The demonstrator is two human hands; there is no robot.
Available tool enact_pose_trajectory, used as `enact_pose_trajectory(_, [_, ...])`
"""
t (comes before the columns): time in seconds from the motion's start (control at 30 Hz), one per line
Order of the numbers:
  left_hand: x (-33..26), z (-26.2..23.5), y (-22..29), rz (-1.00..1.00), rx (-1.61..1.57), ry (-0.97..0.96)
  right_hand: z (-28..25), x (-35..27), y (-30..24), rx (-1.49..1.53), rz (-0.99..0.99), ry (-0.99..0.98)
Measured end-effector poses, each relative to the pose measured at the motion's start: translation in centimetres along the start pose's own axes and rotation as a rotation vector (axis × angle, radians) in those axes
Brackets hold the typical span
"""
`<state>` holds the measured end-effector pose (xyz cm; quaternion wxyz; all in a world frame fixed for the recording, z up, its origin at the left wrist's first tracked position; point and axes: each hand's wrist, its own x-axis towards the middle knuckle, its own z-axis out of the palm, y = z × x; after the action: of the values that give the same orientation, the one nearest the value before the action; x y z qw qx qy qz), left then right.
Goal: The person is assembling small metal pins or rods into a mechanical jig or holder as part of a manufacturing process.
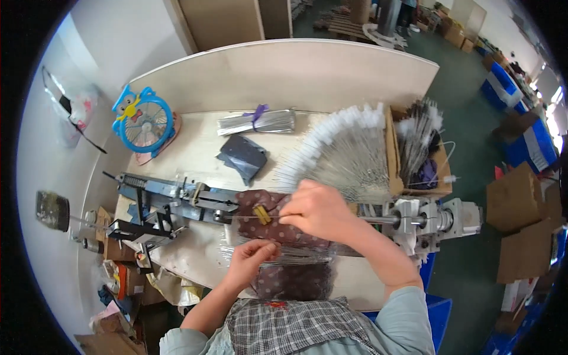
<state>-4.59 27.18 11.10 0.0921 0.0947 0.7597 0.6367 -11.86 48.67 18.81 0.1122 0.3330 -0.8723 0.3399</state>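
Observation:
My right hand (319, 210) is closed in a pinch over the middle of the bench machine (201, 204). Between its fingertips is a thin metal wire (242, 217), which runs left toward the machine's clamp end. Lower and to the left, my left hand (254, 258) has its thumb and fingers pressed together; what they hold, if anything, is too small to make out. Beside it lies a loose bundle of thin metal wires (302, 255) on brown dotted cloth (296, 281). A small yellow piece (262, 215) rests on the cloth just left of my right fingertips.
Many white-tipped wire brushes (337, 148) fan out at the back, beside a cardboard box (393, 160) of more wires. A tied wire bundle (257, 121), a dark plastic sheet (244, 157) and a blue fan (145, 124) sit farther left. A motor-like unit (444, 219) is at right.

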Motion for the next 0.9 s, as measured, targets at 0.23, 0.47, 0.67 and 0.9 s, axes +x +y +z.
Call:
enact_pose_trajectory(0.23, [-0.4,-7.8,-4.5,-0.747,-1.387,0.247,8.1,4.7,-1.7,-0.029,0.045,0.040])
enact_pose_trajectory(0.47, [2.2,-4.9,2.3,-0.362,-0.467,0.418,8.5,5.2,-2.3,-0.134,0.134,-0.042])
enact_pose_trajectory(0.67, [2.6,-5.1,0.2,-0.340,0.487,0.192,7.7,4.9,-2.7,-0.138,0.130,-0.073])
enact_pose_trajectory(0.9, [2.7,-1.4,-2.1,-0.317,-0.604,0.320,4.8,0.1,-2.5,-0.116,0.032,0.132])
